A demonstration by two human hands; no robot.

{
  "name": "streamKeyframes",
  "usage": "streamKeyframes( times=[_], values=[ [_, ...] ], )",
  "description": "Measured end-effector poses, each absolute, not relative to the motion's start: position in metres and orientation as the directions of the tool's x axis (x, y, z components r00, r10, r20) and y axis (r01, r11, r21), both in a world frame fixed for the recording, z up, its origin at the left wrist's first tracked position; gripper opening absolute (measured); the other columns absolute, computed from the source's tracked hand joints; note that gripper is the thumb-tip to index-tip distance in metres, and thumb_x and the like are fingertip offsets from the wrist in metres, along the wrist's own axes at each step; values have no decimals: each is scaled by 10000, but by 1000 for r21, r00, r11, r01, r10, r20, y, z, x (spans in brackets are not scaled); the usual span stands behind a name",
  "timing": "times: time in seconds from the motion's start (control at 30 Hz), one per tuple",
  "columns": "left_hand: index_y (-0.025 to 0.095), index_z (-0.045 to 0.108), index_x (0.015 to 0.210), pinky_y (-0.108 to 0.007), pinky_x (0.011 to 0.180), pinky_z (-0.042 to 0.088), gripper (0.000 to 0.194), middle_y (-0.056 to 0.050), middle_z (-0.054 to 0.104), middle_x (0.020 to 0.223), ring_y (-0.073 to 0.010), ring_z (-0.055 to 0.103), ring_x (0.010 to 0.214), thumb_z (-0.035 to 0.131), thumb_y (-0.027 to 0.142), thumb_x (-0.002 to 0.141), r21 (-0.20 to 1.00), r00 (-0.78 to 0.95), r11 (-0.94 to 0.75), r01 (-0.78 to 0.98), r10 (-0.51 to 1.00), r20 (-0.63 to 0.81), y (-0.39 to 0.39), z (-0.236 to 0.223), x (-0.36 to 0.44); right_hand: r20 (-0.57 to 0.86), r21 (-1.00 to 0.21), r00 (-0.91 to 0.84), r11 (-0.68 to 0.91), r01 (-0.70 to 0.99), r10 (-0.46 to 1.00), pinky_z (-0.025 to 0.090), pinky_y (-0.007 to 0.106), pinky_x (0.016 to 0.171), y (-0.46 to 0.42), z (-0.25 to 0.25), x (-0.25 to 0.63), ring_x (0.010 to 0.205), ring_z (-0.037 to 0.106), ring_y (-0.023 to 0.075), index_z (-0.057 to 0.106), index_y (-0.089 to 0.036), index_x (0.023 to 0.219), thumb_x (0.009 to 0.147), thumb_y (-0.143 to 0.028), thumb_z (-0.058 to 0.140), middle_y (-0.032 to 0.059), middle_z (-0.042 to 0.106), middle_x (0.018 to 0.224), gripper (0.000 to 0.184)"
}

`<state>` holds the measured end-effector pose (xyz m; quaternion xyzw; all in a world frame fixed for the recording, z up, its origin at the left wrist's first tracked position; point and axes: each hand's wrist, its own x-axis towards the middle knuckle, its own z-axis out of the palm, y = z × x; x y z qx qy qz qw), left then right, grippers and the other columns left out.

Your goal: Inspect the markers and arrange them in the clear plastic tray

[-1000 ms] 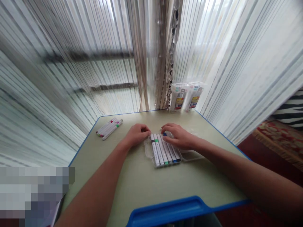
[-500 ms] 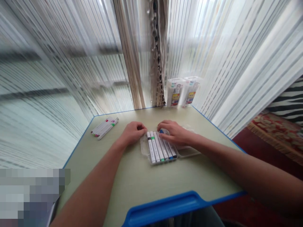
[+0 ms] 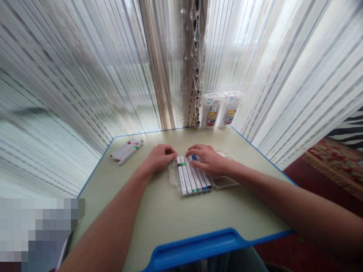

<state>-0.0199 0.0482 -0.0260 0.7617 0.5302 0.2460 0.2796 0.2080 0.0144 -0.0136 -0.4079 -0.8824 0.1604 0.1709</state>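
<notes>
A clear plastic case (image 3: 174, 177) lies open on the table in front of me. Several white markers (image 3: 190, 179) fill it side by side, with black, green and blue bands or ends. My left hand (image 3: 161, 158) is curled at the case's upper left corner, thumb and finger closed on its edge; the exact contact is partly hidden. Over the upper ends of the markers lies my right hand (image 3: 206, 158), fingers and thumb apart, touching them near a blue band. It covers part of the case and of its lid (image 3: 225, 183).
A small pile of white markers (image 3: 127, 152) with coloured ends lies at the table's far left. Two clear labelled boxes (image 3: 211, 113) stand at the back right, before string curtains (image 3: 113, 75). The table (image 3: 159, 215) has a blue edge and a blue front tray (image 3: 195, 245).
The fingers of my right hand have shifted slightly left across the markers' upper ends. My left hand stays at the case's corner. The camera view has turned a little.
</notes>
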Motion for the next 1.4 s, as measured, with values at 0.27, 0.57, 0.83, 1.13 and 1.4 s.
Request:
streamKeyframes(
  times=[0.27, 0.57, 0.83, 1.13, 1.4],
  values=[
    [147, 727, 719, -267, 613, 418, 203, -31, 691, 667, -158, 582, 636, 610, 312, 708, 675, 294, -266, 688, 953, 75, 47, -24, -18, 179, -436, -606, 615, 657, 775, 304, 488, 1037, 17, -14, 208, 1180, 527, 278, 675, -217, 1144, 914, -255, 476, 121, 603, 1232, 307],
    [139, 736, 741, -273, 609, 419, 212, -43, 705, 696, -162, 588, 645, 605, 303, 712, 671, 305, -268, 691, 950, 64, 47, -24, -18, 184, -424, -646, 653, 627, 741, 310, 508, 1037, 17, -13, 212, 1183, 526, 304, 647, -208, 1166, 824, -458, 647, 139, 586, 1252, 424],
    [151, 737, 734, -275, 612, 428, 208, -47, 715, 708, -169, 601, 656, 615, 317, 707, 671, 299, -271, 690, 951, 77, 48, -25, -18, 165, -436, -655, 651, 622, 737, 324, 505, 1026, 19, -12, 213, 1178, 529, 307, 638, -220, 1172, 826, -487, 640, 131, 584, 1254, 438],
    [154, 739, 743, -274, 619, 430, 208, -43, 718, 712, -170, 605, 663, 617, 320, 711, 664, 297, -278, 694, 951, 87, 48, -25, -18, 168, -453, -644, 638, 622, 746, 330, 509, 1019, 20, -13, 213, 1159, 530, 308, 647, -228, 1164, 814, -485, 654, 122, 592, 1238, 435],
    [147, 736, 749, -270, 622, 428, 213, -46, 717, 717, -166, 600, 659, 601, 310, 727, 666, 309, -283, 691, 948, 82, 46, -23, -18, 171, -474, -597, 597, 647, 783, 372, 450, 991, 19, -14, 211, 1135, 548, 286, 626, -175, 1164, 895, -411, 562, 131, 622, 1186, 364]
  ],
)
